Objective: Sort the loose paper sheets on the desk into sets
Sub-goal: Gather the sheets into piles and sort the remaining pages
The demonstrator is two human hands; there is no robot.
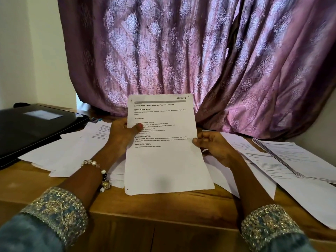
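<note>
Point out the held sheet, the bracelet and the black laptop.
held sheet (pixel 163 160): head view, on its blank lower half.
bracelet (pixel 96 165): head view, on the beads at the left wrist.
black laptop (pixel 32 128): head view, on its closed lid.

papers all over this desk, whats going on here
A person is sorting them. Both hands hold one printed sheet upright above the desk, the left hand on its left edge, the right hand on its right. Other loose sheets lie spread on both sides, with a stack at right.

The single head camera looks forward and down, close over the wooden desk (pixel 163 206), facing the curtain (pixel 181 48).
</note>
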